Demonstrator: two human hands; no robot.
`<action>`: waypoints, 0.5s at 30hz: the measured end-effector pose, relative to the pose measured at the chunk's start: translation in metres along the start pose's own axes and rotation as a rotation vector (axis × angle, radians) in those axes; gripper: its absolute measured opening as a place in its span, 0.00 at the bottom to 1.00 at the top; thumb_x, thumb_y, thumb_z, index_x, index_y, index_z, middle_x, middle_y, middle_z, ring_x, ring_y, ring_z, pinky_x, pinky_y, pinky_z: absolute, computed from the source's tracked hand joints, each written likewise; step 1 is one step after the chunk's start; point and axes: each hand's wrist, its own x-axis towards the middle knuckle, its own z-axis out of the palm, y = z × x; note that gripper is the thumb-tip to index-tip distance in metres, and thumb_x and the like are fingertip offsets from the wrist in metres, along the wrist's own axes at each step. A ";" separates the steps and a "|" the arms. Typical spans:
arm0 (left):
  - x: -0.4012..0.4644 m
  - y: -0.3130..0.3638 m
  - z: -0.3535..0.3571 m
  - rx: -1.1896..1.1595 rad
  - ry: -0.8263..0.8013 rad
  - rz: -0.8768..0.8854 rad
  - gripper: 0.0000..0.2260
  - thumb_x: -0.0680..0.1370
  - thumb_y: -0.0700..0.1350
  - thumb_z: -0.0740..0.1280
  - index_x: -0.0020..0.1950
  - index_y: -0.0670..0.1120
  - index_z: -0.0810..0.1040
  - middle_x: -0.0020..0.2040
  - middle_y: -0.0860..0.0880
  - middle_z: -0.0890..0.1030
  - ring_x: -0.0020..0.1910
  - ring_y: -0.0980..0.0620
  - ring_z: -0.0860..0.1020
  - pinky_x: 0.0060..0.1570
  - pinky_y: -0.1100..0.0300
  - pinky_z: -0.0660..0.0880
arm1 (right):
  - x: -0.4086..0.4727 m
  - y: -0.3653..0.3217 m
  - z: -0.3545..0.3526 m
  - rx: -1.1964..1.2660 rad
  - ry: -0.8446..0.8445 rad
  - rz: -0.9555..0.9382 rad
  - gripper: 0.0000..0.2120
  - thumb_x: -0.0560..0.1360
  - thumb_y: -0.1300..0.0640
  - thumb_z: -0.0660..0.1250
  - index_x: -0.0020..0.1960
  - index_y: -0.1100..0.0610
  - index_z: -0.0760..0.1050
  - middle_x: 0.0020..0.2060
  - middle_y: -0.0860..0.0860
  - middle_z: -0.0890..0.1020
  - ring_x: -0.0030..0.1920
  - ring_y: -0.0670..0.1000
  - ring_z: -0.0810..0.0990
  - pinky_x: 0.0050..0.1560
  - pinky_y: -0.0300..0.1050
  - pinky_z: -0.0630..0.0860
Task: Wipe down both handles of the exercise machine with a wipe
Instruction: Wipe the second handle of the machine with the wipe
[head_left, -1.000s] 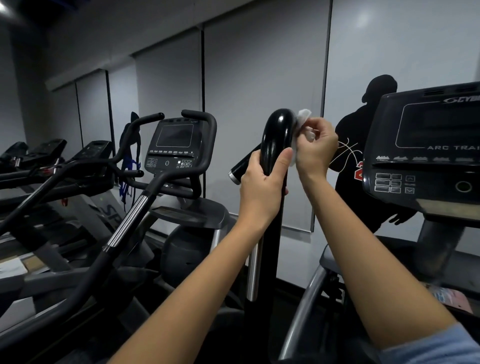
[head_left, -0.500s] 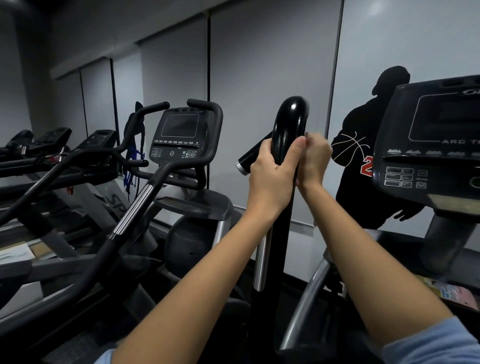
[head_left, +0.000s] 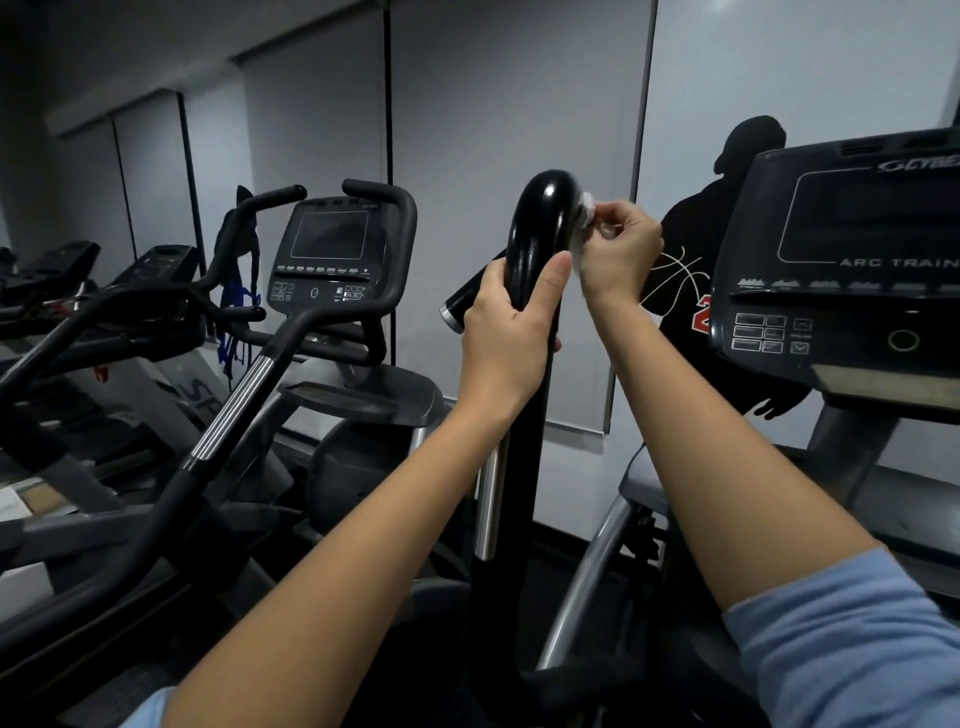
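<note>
**Wipe pressed to the curved top of a black handle, other hand bracing below**

A tall black handle (head_left: 535, 244) rises in the middle of the view, its glossy top bending over and away to the left, where a short end with a silver ring (head_left: 451, 318) shows behind the hand. The left hand (head_left: 511, 332) grips the upright part just under the bend: the thumb lies up along the right face of the bar and the fingers (head_left: 485, 291) are curled round its left side, clamped on the handle. The right hand (head_left: 618, 252) sits higher, at the right side of the bend, with its fingers bunched together and pinching a small white wipe (head_left: 586, 213). The wipe is crumpled, squeezed between those fingertips and the handle's curved surface, touching it. Only a little of it shows past the hand.

Both forearms reach up from the bottom edge, and a light blue sleeve (head_left: 852, 639) covers the right arm near the elbow.

To the right stands the machine's console (head_left: 852, 270), dark screen above, buttons below, marked "ARC TRAIN". Behind it a black silhouette figure (head_left: 691, 244) with a basketball outline is on the pale wall. To the left is another exercise machine (head_left: 332, 249) with its own screen and looped black grips, and more machines beyond it in the dim room. No container is visible.
</note>
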 end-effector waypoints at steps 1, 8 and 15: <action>0.000 0.000 0.000 -0.001 0.003 -0.002 0.12 0.76 0.57 0.64 0.40 0.50 0.69 0.33 0.48 0.76 0.25 0.52 0.77 0.33 0.50 0.76 | 0.001 0.003 0.002 -0.028 -0.019 0.020 0.07 0.73 0.61 0.69 0.40 0.64 0.80 0.28 0.43 0.75 0.30 0.39 0.72 0.34 0.30 0.71; 0.000 0.001 0.000 0.015 0.000 0.002 0.13 0.76 0.57 0.64 0.41 0.49 0.70 0.35 0.46 0.77 0.25 0.52 0.77 0.33 0.50 0.77 | -0.001 0.021 -0.015 -0.259 -0.154 0.103 0.10 0.72 0.69 0.64 0.45 0.61 0.84 0.39 0.54 0.84 0.41 0.49 0.81 0.43 0.39 0.79; -0.001 0.003 -0.001 0.035 -0.015 0.005 0.13 0.77 0.57 0.63 0.43 0.47 0.69 0.32 0.50 0.74 0.27 0.51 0.79 0.33 0.52 0.78 | -0.003 0.009 0.000 -0.052 -0.039 -0.002 0.04 0.70 0.68 0.67 0.39 0.61 0.78 0.42 0.59 0.82 0.39 0.47 0.79 0.42 0.35 0.77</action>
